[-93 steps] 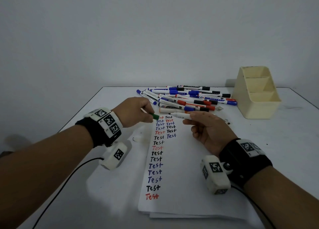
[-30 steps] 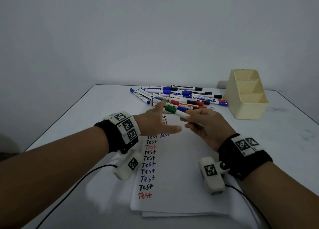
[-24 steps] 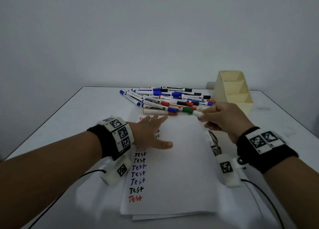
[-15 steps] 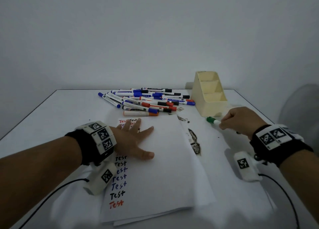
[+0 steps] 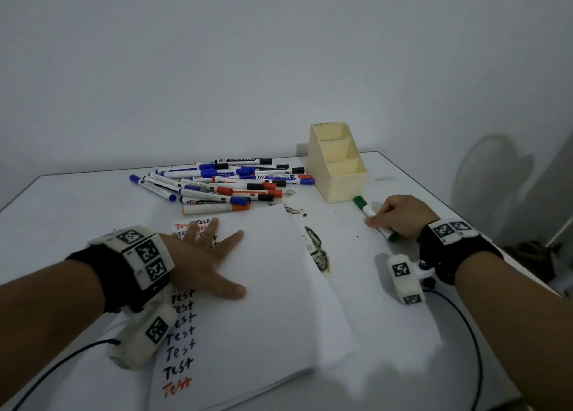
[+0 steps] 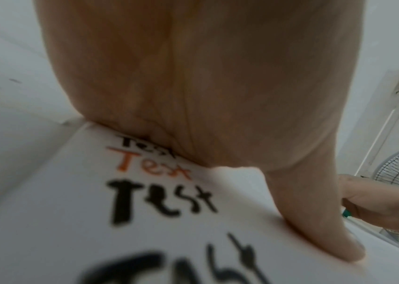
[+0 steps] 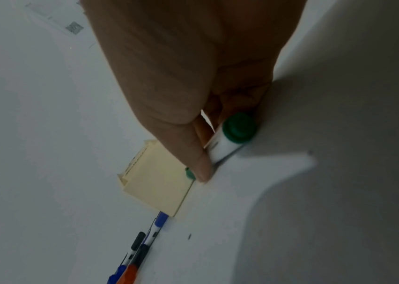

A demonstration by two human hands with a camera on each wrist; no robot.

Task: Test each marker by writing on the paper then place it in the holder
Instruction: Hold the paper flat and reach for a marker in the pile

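Note:
A capped green marker (image 5: 368, 212) lies low at the table, just in front of the cream three-compartment holder (image 5: 341, 178), cap toward it. My right hand (image 5: 379, 223) grips its white barrel with curled fingers. The right wrist view shows the thumb and fingers pinching the green marker (image 7: 227, 142) with the holder (image 7: 157, 182) beyond. My left hand (image 5: 214, 249) lies flat with fingers spread on the paper (image 5: 273, 302), over the top of a column of "Test" words. Its palm (image 6: 218, 86) presses the paper (image 6: 47, 211). No markers show in the holder's compartments.
A pile of several blue, black, red and orange markers (image 5: 223, 184) lies behind the paper, left of the holder. Dark ink stains (image 5: 319, 255) mark the table between the paper and my right hand. A fan (image 5: 493, 181) stands beyond the table's right edge.
The green cap went onto the marker. My right hand carried it from over the paper rightward and down in front of the holder. My left hand let go and spread flat on the paper.

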